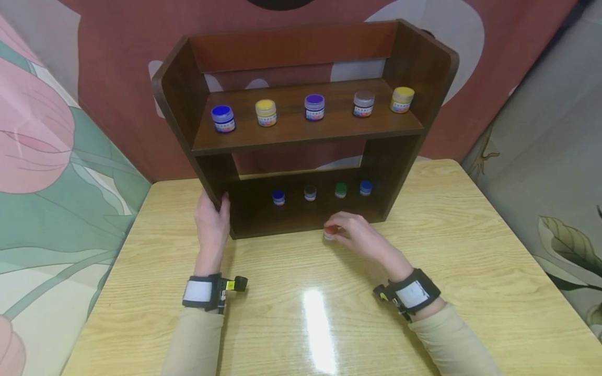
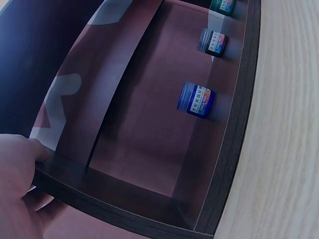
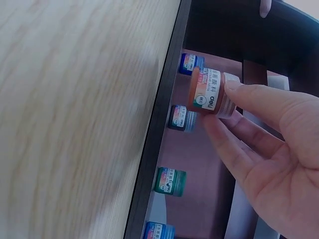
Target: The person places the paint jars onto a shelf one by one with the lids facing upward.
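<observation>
My right hand [image 1: 357, 237] pinches a small orange paint jar [image 3: 207, 92] by its lid, between thumb and fingers. In the head view the jar overlaps the front edge of the lower board. My left hand [image 1: 210, 222] grips the left side panel of the dark brown two-tier shelf [image 1: 305, 142], thumb on the inner face in the left wrist view. On the lower board stand a dark blue jar [image 1: 278, 198], a black jar [image 1: 310, 194], a green jar [image 1: 340, 191] and a blue jar [image 1: 366, 188].
The upper board carries a blue jar [image 1: 223, 119], a yellow jar [image 1: 266, 113], a purple jar [image 1: 314, 107], a dark clear-lidded jar [image 1: 363, 104] and another yellow jar [image 1: 402, 100]. The shelf stands on a light wooden table [image 1: 273, 313], before a patterned backdrop [image 1: 117, 62].
</observation>
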The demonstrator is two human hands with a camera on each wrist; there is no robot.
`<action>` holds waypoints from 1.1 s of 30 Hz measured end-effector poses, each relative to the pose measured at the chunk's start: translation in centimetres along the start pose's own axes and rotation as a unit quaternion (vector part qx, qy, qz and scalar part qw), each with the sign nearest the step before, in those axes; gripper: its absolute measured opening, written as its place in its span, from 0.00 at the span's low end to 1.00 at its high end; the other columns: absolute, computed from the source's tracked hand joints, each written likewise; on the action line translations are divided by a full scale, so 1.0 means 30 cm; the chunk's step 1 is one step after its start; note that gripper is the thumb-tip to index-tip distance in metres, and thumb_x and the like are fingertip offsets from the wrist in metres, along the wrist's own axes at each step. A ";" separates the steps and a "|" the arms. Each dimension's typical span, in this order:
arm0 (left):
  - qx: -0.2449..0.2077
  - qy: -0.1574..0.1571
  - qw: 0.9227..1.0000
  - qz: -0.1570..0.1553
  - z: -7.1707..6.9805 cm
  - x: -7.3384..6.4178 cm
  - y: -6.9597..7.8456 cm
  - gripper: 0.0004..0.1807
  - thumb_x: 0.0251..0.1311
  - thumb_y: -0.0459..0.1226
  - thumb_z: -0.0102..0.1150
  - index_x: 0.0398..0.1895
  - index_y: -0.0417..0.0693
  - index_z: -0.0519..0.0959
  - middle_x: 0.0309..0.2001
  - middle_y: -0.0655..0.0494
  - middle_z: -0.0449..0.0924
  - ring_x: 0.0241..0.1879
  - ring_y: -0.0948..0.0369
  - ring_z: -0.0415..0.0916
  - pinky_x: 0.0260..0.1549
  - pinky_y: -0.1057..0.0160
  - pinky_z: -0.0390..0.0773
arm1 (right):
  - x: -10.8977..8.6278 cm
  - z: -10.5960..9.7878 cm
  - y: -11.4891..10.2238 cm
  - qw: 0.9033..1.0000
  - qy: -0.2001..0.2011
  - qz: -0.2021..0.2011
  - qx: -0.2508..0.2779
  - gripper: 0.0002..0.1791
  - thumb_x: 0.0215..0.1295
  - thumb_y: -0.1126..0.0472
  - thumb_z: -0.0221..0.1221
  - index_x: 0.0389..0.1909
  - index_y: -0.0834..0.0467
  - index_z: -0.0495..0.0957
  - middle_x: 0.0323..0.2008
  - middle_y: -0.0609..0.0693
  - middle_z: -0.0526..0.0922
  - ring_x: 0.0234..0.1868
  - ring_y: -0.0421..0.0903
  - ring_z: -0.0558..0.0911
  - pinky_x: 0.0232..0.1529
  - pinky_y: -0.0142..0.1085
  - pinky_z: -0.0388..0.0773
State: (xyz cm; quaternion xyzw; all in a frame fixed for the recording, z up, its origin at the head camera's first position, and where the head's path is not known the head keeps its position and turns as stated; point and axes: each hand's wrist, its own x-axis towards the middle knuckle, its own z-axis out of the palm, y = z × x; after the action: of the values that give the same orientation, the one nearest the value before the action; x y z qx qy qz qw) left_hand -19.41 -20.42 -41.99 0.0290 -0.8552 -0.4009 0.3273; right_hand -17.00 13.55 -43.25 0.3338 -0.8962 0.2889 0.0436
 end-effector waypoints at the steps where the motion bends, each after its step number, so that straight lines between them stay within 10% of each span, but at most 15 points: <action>1: -0.001 0.000 1.000 -0.001 -0.001 -0.001 -0.001 0.16 0.68 0.37 0.57 0.51 0.34 0.75 0.48 0.33 0.82 0.50 0.38 0.81 0.50 0.40 0.80 | 0.003 0.002 0.001 1.000 0.001 0.003 0.000 0.13 0.61 0.67 0.67 0.47 0.63 0.84 0.45 0.54 0.87 0.46 0.46 0.86 0.49 0.37 0.85; 33: -0.008 0.005 1.000 0.013 -0.002 0.001 0.002 0.16 0.67 0.36 0.58 0.51 0.32 0.74 0.47 0.32 0.82 0.48 0.37 0.81 0.49 0.40 0.79 | 0.142 0.017 -0.045 1.000 0.006 0.027 0.002 0.14 0.65 0.65 0.64 0.51 0.62 0.83 0.50 0.57 0.84 0.43 0.47 0.87 0.45 0.35 0.86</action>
State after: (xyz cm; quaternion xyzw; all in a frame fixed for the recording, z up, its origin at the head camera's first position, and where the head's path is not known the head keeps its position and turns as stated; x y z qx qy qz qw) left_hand -19.39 -20.43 -41.90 0.0173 -0.8504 -0.4036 0.3370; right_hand -19.39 10.02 -41.86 0.3077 -0.9041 0.2938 0.0405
